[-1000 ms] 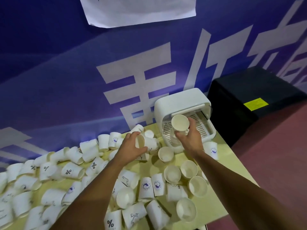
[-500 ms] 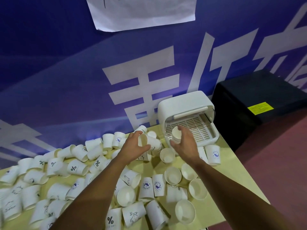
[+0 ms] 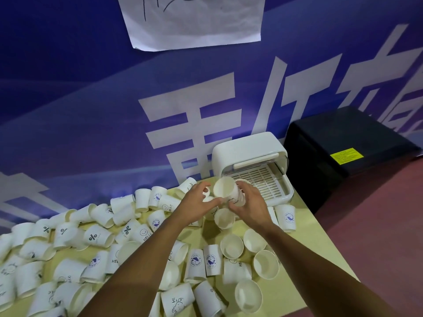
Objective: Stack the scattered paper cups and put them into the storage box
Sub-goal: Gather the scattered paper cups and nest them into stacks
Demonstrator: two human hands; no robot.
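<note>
Cups all over the place: white paper cups [image 3: 91,236] with little printed logos lie scattered across the pale yellow-green table [image 3: 309,236]. Most are tipped on their sides on the left, while a few stand mouth-up nearer the right edge.

The right hand [image 3: 251,208] has its fingers curled round one tilted white paper cup [image 3: 225,189]. The cup's mouth faces the camera, and it's held up off the table just in front of the white plastic storage box [image 3: 247,147]. That box sits at the far corner of the table against the wall, front open, with a slatted white tray [image 3: 263,179] showing inside.

The left hand [image 3: 196,207] is right beside the held cup, thumb stretched toward it, fingers loosely bent over a bit of another white cup. Honestly can't tell whether it's actually gripping anything. One more upright cup [image 3: 224,218] stands on the table directly below both hands.

Behind it all is a blue banner wall [image 3: 80,99] with big white characters and a white sheet of paper [image 3: 194,19] stuck up high. A black box [image 3: 343,143] with a yellow label [image 3: 345,155] stands just right of the table.
</note>
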